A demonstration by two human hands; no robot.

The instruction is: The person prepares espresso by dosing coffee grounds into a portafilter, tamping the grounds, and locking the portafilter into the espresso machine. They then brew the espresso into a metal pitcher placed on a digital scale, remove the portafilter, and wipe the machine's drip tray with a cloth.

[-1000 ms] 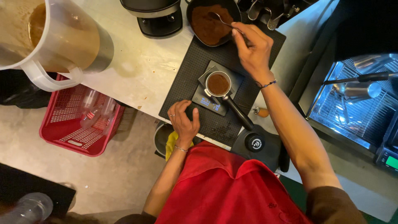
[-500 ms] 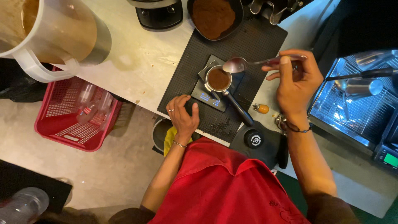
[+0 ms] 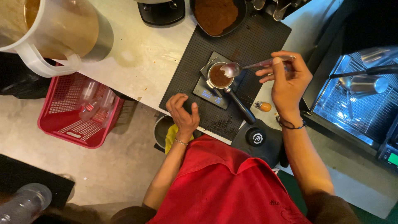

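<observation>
I see the spoon (image 3: 234,69) over the portafilter (image 3: 219,76), its bowl just above the basket's brown grounds, its handle running right into my right hand (image 3: 287,81), whose fingers pinch the handle near its end. The portafilter sits on a small scale (image 3: 207,93) with a lit display, its dark handle pointing down and right. The scale rests on a black mat (image 3: 253,45). My left hand (image 3: 183,113) lies at the mat's near edge just beside the scale, fingers loosely curled, holding nothing. A bowl (image 3: 216,15) of grounds stands at the mat's top. A tamper (image 3: 257,137) sits near the handle's end. Left of the counter stand a big pitcher (image 3: 49,29) and a red basket (image 3: 78,112).
</observation>
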